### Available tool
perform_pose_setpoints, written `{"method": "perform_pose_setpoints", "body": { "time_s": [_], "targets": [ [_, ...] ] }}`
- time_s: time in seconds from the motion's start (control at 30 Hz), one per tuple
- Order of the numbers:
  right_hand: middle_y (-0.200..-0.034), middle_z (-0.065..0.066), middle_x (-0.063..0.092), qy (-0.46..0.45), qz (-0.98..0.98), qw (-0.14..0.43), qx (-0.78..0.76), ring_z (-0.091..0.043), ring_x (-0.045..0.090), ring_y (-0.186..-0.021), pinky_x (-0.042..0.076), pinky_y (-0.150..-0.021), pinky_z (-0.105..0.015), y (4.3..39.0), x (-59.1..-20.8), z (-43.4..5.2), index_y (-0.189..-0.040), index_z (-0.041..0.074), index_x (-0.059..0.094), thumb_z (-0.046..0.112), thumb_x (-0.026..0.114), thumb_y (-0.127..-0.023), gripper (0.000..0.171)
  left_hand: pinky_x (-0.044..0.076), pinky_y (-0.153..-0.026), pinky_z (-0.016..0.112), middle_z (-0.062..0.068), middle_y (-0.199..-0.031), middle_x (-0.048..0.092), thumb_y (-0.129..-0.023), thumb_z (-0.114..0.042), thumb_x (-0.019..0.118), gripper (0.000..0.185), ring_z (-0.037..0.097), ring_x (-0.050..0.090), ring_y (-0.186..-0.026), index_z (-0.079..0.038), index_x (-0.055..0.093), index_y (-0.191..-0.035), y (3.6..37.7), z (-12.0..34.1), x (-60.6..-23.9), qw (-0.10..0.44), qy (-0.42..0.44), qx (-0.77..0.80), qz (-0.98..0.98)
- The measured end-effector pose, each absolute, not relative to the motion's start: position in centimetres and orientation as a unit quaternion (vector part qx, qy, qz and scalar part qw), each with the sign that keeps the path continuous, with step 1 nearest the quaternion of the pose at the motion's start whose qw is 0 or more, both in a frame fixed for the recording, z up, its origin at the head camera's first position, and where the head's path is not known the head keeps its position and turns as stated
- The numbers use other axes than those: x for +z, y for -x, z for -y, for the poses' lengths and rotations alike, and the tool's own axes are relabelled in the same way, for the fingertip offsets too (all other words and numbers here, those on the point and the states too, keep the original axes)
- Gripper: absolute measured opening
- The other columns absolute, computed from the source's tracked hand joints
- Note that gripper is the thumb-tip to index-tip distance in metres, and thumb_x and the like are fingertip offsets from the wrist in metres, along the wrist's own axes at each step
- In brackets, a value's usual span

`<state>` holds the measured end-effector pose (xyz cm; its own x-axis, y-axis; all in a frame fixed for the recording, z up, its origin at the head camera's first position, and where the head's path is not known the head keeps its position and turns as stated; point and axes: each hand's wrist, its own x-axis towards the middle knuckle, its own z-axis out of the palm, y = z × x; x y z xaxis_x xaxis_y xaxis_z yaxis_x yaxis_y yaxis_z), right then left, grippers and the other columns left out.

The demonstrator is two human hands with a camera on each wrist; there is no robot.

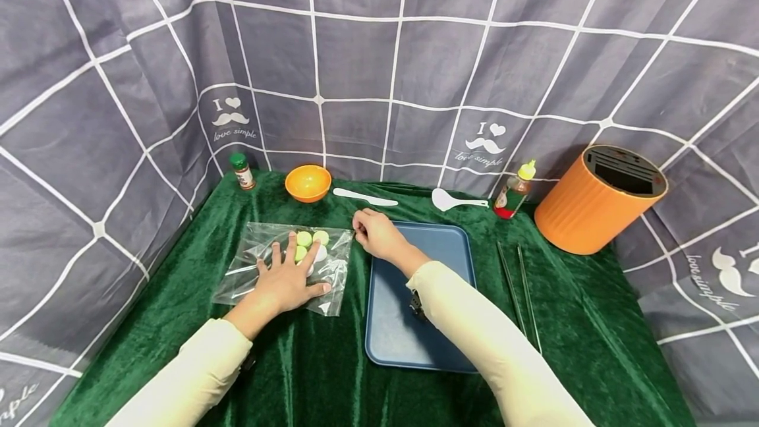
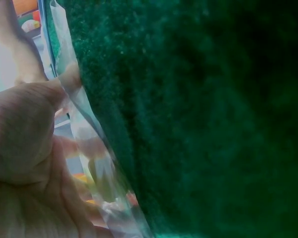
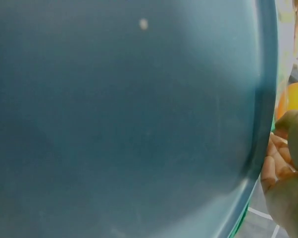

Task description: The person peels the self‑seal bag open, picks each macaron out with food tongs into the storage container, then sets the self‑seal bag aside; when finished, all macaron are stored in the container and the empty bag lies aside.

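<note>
Bag [image 1: 279, 267] w/ green & white rounds lies flat on cloth, left of blue tray [image 1: 456, 242]. My left hand [image 1: 288, 280] presses it, fingers spread; right hand [image 1: 373, 232] pinches its far-right corner. Rounds all inside, tray bare.

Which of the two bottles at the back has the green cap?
The small seasoning bottle at the back left, beside the orange bowl. The sauce bottle at the right has a yellow cap.
</note>
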<state>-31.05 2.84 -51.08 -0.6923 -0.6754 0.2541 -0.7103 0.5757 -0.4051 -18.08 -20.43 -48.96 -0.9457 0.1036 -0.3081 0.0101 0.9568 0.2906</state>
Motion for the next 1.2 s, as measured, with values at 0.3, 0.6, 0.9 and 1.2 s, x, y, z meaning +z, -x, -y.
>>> {"method": "perform_pose_setpoints", "body": {
  "time_s": [0.3, 0.6, 0.9, 1.2],
  "targets": [
    [-0.156, -0.001, 0.061, -0.455, 0.875, -0.013, 0.164, -0.031, 0.054, -0.132, 0.049, -0.094, -0.053, 30.2, -50.0, -2.4, -0.148, 0.02, 0.069, 0.009, 0.071, -0.108, 0.042, 0.014, -0.12, 0.093, 0.033, -0.182, -0.009, -0.106, -0.064, 0.065, 0.099, 0.069, 0.0, -0.164, -0.025, 0.012, -0.181, 18.3, 20.4, -49.2, 0.175, -0.027, 0.136, -0.975],
    [-0.121, 0.006, 0.064, -0.454, 0.879, -0.039, 0.138, -0.022, 0.04, -0.104, 0.025, -0.084, -0.041, 29.8, -49.9, -2.3, -0.126, 0.028, 0.078, 0.026, 0.072, -0.109, 0.019, 0.014, -0.12, 0.093, 0.034, -0.182, -0.008, -0.106, -0.062, 0.065, 0.099, 0.069, 0.0, -0.164, -0.025, 0.013, -0.181, 18.2, 20.3, -49.0, 0.173, -0.028, 0.139, -0.975],
    [-0.105, 0.007, 0.067, -0.474, 0.864, -0.029, 0.166, -0.02, 0.04, -0.095, 0.025, -0.08, -0.039, 29.9, -50.1, -3.2, -0.099, 0.023, 0.074, 0.022, 0.072, -0.108, 0.01, 0.015, -0.12, 0.094, 0.035, -0.182, -0.007, -0.106, -0.061, 0.066, 0.099, 0.07, 0.001, -0.164, -0.023, 0.013, -0.18, 18.2, 20.4, -49.2, 0.171, -0.028, 0.139, -0.975],
    [-0.118, 0.006, 0.073, -0.474, 0.864, -0.028, 0.166, -0.02, 0.042, -0.096, 0.026, -0.08, -0.038, 29.7, -49.8, -4.1, -0.108, 0.019, 0.08, 0.02, 0.077, -0.105, 0.003, 0.015, -0.12, 0.093, 0.034, -0.182, -0.008, -0.106, -0.061, 0.066, 0.099, 0.069, 0.001, -0.164, -0.024, 0.013, -0.18, 18.3, 20.4, -49.4, 0.169, -0.028, 0.138, -0.975]
  ]
}}
